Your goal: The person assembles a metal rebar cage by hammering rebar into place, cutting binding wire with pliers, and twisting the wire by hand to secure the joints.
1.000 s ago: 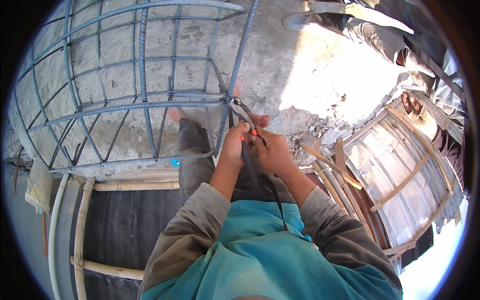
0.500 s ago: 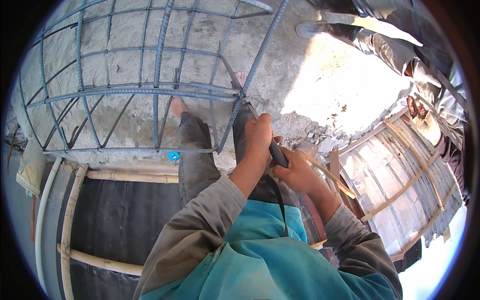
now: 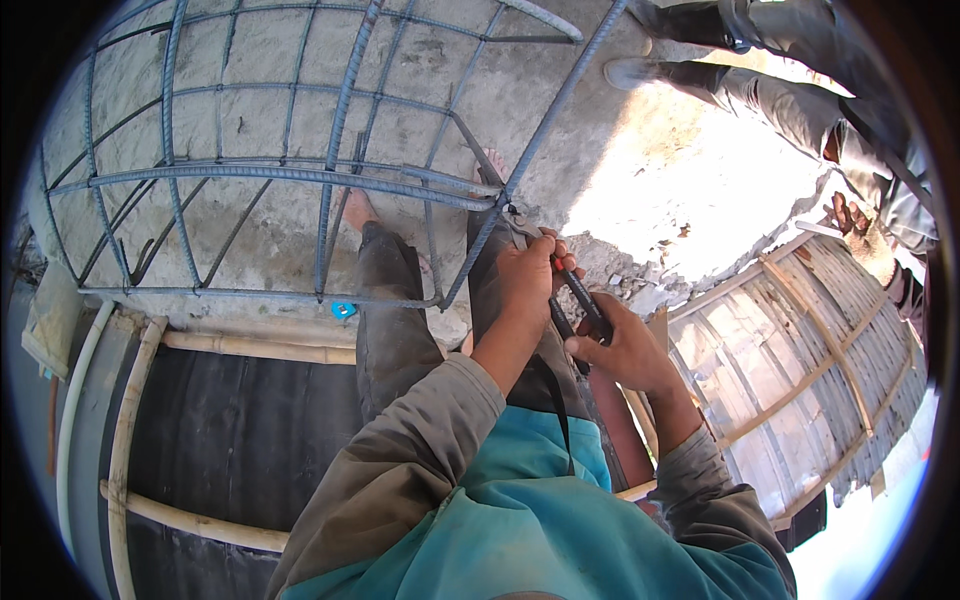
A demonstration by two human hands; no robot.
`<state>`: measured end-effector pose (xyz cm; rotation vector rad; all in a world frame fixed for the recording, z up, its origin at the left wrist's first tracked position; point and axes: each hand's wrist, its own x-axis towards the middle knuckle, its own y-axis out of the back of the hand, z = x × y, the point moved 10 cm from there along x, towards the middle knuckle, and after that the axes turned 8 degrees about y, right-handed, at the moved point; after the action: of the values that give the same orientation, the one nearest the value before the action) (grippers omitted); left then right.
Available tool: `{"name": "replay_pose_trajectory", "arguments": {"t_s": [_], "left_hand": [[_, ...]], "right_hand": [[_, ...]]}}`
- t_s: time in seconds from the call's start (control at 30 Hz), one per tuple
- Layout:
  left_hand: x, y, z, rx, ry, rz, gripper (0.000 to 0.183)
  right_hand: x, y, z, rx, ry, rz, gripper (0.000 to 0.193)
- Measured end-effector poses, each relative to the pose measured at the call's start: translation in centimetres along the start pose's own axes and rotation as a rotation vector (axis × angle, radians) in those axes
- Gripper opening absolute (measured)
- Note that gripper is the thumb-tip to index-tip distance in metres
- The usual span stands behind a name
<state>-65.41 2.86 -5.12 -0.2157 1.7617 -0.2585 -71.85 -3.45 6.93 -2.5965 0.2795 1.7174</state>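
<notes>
My left hand (image 3: 526, 285) is closed around the upper part of a pair of pincers (image 3: 579, 298) with black handles. Their metal head points at a corner of a steel rebar cage (image 3: 410, 187), where bars cross. My right hand (image 3: 628, 348) grips the handles lower down, which stand slightly apart. A small orange-red spot shows by my left fingers; what it is I cannot tell. The jaws are partly hidden, so whether they grip anything is unclear.
A blue tape measure (image 3: 343, 310) lies by the cage's lower bar. Bamboo poles (image 3: 260, 347) frame a dark sheet at lower left. A metal-sheet roof (image 3: 780, 350) lies to the right. Another person's legs (image 3: 770, 100) and gloved hand (image 3: 868, 240) are at upper right.
The pincers' handles have spread apart, and my right hand has shifted slightly right and down. The other person's gloved hand has moved slightly. The view has shifted a little.
</notes>
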Motion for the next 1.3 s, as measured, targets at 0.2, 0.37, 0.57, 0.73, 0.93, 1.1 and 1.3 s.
{"name": "replay_pose_trajectory", "arguments": {"t_s": [0.2, 0.37, 0.57, 0.73, 0.93, 1.1, 1.3], "left_hand": [[0.9, -0.3, 0.5, 0.103, -0.131, 0.262, 0.007], [0.8, 1.2, 0.7, 0.183, -0.053, 0.251, 0.003], [1.0, 3.1, 0.4, 0.395, -0.028, 0.203, 0.007], [1.4, 2.8, 1.1, 0.473, -0.049, 0.136, 0.009], [-0.9, 1.5, -0.6, 0.092, 0.232, -0.285, 0.019], [-0.6, 0.3, -1.4, -0.040, 0.182, -0.241, 0.009], [0.3, -0.4, -1.1, 0.114, -0.046, 0.222, 0.010]], "right_hand": [[2.4, 0.4, -1.6, -0.579, 0.074, 0.272, 0.058], [1.8, -1.8, 1.9, -0.265, -0.124, 0.169, 0.045], [1.8, -5.1, 1.3, -0.137, -0.121, 0.321, 0.044], [2.4, -5.7, 3.7, 0.084, -0.088, 0.187, 0.039], [1.5, -11.1, 1.1, 1.567, -0.182, -0.254, 0.033], [0.9, -6.5, 1.9, 1.041, -0.307, -0.235, 0.041], [-0.4, 1.7, -1.5, -0.568, 0.135, 0.361, 0.057]]}}
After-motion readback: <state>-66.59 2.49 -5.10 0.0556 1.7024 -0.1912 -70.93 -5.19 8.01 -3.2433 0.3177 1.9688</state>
